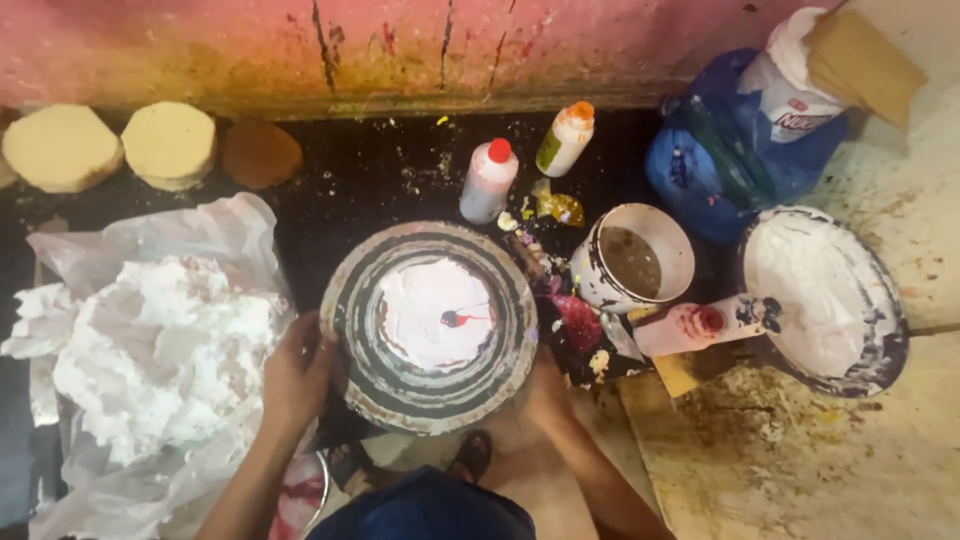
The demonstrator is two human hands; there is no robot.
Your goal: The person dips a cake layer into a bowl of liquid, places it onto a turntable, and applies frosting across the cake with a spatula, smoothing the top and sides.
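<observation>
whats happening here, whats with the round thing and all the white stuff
A person holds a round turntable at its rim, left hand on one side, right hand on the other. On it sits a white-coated disc with a small red blob near the middle. White cream is heaped on plastic to the left. Two squeeze bottles, a cup and a cream-smeared bowl stand behind and to the right.

Both forearms are extended forward from the near edge of the scene. The left hand is held to the left, fingers curled and pointed rightward. The right hand is placed to the right, palm turned inward, mostly hidden.
</observation>
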